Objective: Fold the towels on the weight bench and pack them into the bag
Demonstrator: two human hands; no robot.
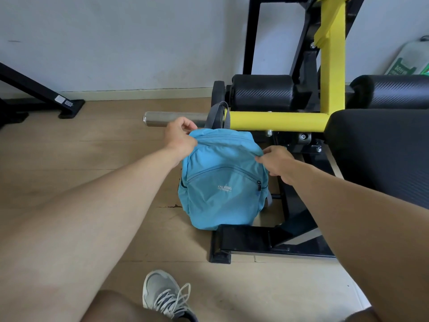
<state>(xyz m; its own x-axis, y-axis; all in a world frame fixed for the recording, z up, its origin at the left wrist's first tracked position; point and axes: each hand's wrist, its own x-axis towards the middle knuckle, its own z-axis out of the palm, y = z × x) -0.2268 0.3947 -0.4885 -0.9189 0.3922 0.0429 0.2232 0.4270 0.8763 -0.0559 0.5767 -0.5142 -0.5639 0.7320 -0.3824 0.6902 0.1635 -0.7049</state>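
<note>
A: Where does the blue backpack (220, 182) stand?

B: On the wooden floor (111, 163), upright, its base against the black foot bar (267, 242) of the weight bench frame. Its long axis runs from the base near the person up toward the yellow crossbar (278, 120), with the top end pointing away from the camera. The front pocket, with its curved zipper and small white logo, faces the camera.

A: And the carry handle?

B: The grey carry loop (217, 113) sticks up from the top, in front of the spot where the steel sleeve (174, 119) meets the yellow crossbar.

A: What are the hands doing?

B: The left hand (180, 135) has its fingers curled, pinching the fabric at the backpack's top left corner beside the upper zipper line. The right hand (277, 162) pinches the fabric at the upper right edge, thumb and fingers closed on a small fold. Both forearms reach in from the bottom corners of the view.

A: What surrounds it?

B: The black bench pad (383, 154) lies to the right, two black foam rollers (264, 91) above it behind the crossbar. A grey laced sneaker (164, 296) shows at the bottom edge. No towel can be seen; the backpack looks filled out, with its main zipper closed as far as can be told.
</note>
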